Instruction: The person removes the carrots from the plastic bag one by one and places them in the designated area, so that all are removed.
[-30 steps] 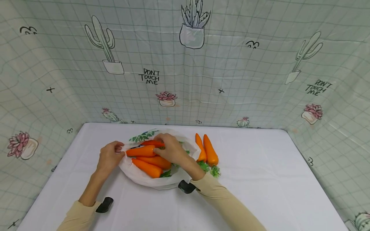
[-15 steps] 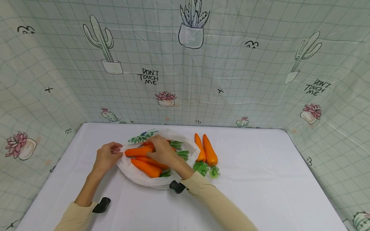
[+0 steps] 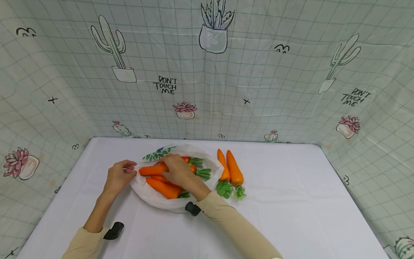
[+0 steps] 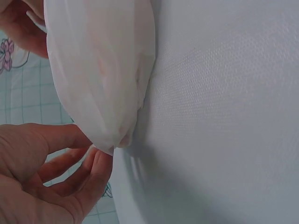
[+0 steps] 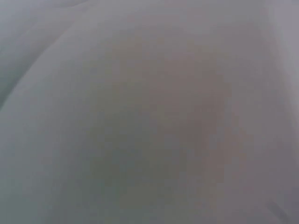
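A white plastic bag with a green leaf print lies wide-mouthed on the table, several orange carrots inside. My left hand pinches the bag's left rim; in the left wrist view, the thumb and fingertips of the left hand meet at the bag's edge. Reaching into the bag, my right hand grips the thick end of the uppermost carrot, covering that end. Below it another carrot points left. Red-orange vegetables with green stalks show behind the right hand. Blurred whitish bag fills the right wrist view.
Two more carrots with leafy green tops lie on the table just right of the bag. A white cloth covers the table. Behind it hangs a checked curtain printed with cacti.
My right hand has moved left and slightly down over the carrots, uncovering the red-orange vegetables and green stalks behind it. The left hand stays at the bag's rim.
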